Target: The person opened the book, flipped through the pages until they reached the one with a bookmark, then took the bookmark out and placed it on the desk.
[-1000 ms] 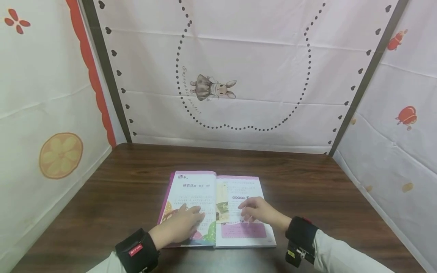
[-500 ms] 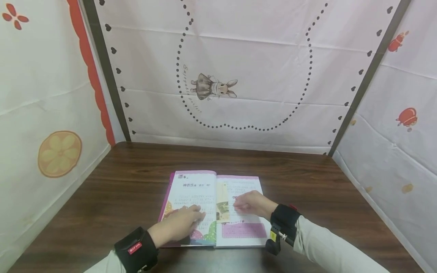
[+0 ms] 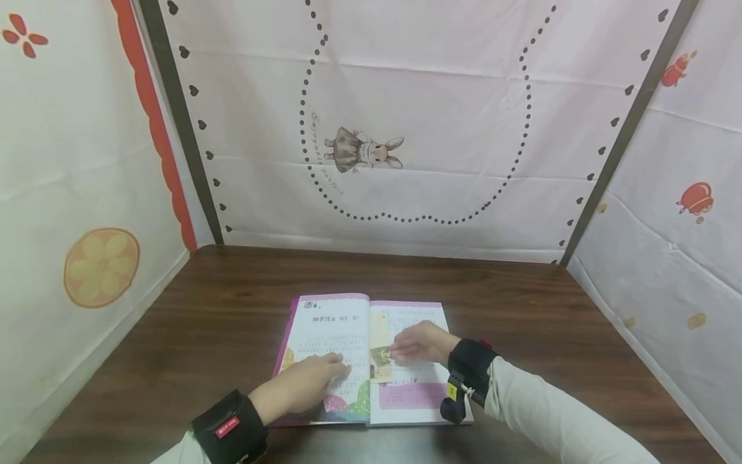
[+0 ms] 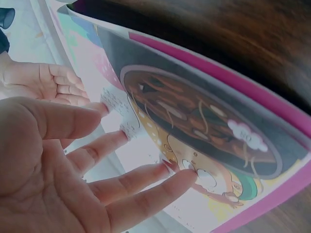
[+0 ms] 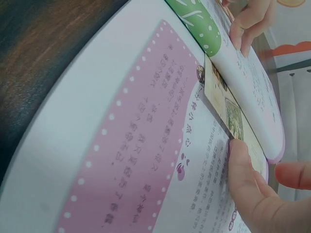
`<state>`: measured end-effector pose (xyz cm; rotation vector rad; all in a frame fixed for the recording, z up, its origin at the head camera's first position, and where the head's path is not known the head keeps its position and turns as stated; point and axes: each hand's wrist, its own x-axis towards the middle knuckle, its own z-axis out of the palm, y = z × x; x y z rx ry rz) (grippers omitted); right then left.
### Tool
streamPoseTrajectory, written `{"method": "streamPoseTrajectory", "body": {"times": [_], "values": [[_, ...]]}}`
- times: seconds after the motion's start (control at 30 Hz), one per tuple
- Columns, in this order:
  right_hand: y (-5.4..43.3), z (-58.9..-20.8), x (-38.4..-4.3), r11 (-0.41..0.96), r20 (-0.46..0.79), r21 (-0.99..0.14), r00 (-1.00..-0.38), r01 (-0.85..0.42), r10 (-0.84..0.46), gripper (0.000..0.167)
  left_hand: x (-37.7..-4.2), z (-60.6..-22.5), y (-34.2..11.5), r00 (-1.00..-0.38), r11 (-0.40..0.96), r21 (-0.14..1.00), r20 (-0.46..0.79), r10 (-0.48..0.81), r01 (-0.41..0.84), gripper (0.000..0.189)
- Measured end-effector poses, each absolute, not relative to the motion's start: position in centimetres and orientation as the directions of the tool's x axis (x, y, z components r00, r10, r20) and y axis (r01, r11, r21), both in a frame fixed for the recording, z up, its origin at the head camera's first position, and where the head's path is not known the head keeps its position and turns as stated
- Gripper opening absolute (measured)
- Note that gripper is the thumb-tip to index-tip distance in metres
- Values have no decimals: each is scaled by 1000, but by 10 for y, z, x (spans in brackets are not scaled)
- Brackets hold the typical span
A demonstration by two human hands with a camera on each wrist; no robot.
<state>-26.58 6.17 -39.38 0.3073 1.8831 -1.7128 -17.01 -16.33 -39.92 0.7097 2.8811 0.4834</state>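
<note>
An open book [image 3: 339, 322] with pink page edges lies on the table. A narrow cream bookmark [image 3: 379, 332] with a greenish picture rests on the right page along the fold. The left hand [image 3: 304, 384] lies over the lower left page; in the left wrist view its fingers are spread, and their tips touch the page. Over the right page is the right hand [image 3: 422, 341], fingers extended toward the fold. The right wrist view shows a fingertip at the long edge of the bookmark [image 5: 233, 116], with the thumb apart from it.
The dark wooden table [image 3: 504, 296] extends around the book. White printed cloth panels stand at the back [image 3: 440, 129], left [image 3: 52, 161] and right [image 3: 666, 245]. Both wrists wear black straps, each with a device attached.
The right hand has moved left across the right page, and its fingertips have come to the bookmark's edge. The left hand has stayed nearly in place on the left page.
</note>
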Motion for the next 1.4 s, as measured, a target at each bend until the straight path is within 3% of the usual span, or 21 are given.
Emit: {"method": "streamPoseTrajectory", "body": {"times": [0.5,0.9,1.4], "values": [[48,-403,-266,237,-481,-867,-858,437,-177,25,-170,-399,-167,-867,832,311,-49,496,459,37],[40,-413,-269,357,-446,-858,-881,370,-159,29,-167,-400,-166,-874,836,317,-44,484,448,37],[80,-419,-268,344,-424,-867,-897,361,-127,26,-168,-398,-166,-870,824,353,-51,490,443,34]]}}
